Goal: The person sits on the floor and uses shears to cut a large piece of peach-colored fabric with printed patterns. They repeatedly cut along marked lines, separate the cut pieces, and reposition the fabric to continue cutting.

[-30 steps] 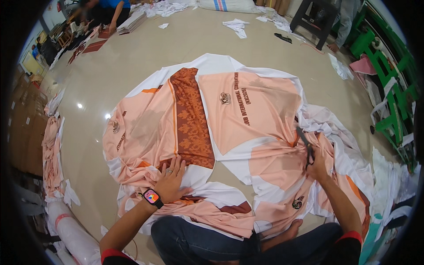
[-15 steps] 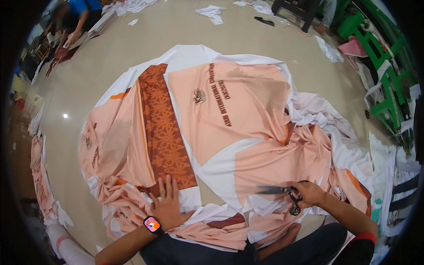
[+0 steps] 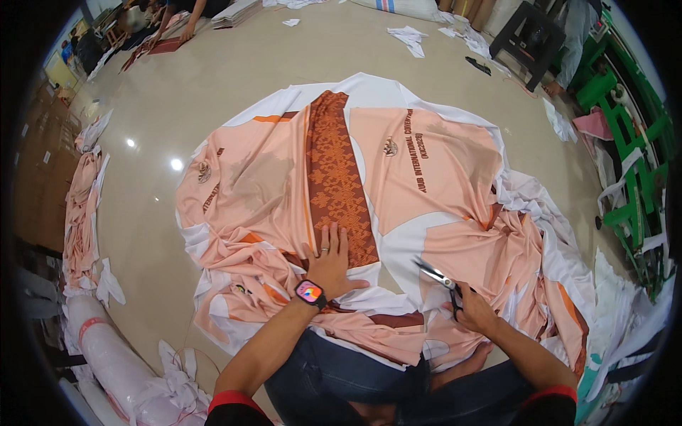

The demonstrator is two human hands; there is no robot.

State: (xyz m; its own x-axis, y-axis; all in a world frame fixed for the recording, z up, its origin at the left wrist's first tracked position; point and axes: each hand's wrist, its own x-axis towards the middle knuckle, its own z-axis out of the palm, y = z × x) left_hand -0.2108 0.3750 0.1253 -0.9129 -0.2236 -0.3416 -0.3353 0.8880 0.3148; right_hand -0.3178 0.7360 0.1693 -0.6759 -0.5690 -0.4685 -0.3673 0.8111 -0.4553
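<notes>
Holding scissors (image 3: 446, 282) in right hand (image 3: 475, 311)

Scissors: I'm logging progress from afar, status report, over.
Left hand spread flat on fabric. Right hand gripping scissors, pointed forward-left. Bare foot near fabric's edge.

The peach cloth (image 3: 395, 188) looks matt, the scissor blades (image 3: 438, 275) shiny metal, the floor (image 3: 142, 220) smooth and glossy.

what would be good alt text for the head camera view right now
A person's right hand holds scissors over peach-and-white printed fabric spread on a shiny floor; the left hand lies flat, partly on the fabric's brown-and-orange panel. A wrapped white roll lies at left, a green frame at right.
</notes>
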